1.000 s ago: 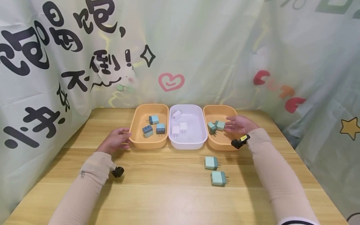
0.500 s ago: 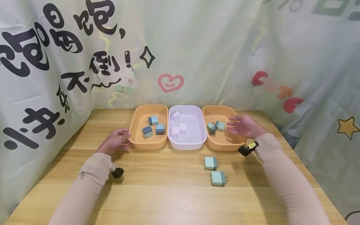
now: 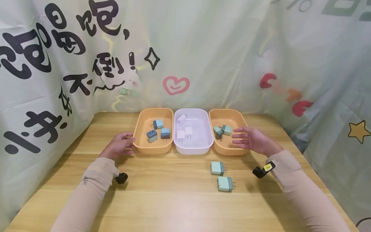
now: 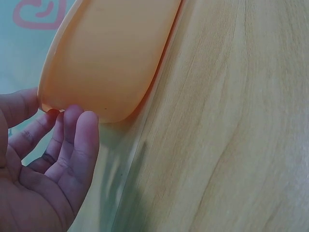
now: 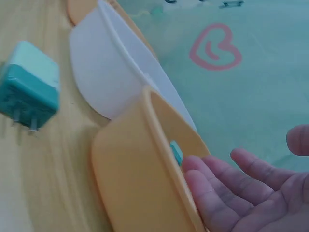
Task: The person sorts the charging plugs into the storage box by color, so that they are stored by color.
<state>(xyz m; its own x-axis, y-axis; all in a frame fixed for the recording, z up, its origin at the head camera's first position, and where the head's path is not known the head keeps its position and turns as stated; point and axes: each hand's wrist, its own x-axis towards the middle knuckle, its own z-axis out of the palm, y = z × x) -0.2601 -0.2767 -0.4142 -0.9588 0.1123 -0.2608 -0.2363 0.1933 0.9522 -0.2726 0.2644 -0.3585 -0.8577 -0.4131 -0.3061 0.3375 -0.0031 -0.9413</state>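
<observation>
My left hand (image 3: 118, 146) is at the outer end of the left orange tray (image 3: 139, 141), its loosely bent fingertips (image 4: 88, 125) right at the rim. Three blue plug chargers (image 3: 152, 135) lie in that tray. On the other side, my right hand (image 3: 255, 140) holds nothing, with its relaxed fingers (image 5: 236, 181) spread over the near right rim of the right orange tray (image 3: 232, 150). Inside it are two green plug chargers (image 3: 227, 130), a little left of the fingertips. Two more green chargers (image 3: 224, 184) lie on the table in front, prongs to the right.
Between the orange trays stands a white tray (image 3: 193, 150) with three white chargers (image 3: 188, 130). All three trays sit side by side at the back of the wooden table (image 3: 162, 199). A printed curtain (image 3: 220, 64) hangs directly behind them.
My right hand has drawn back toward me and slightly right, away from the green chargers in the right tray. The left hand stays at its tray, and the chargers have not moved.
</observation>
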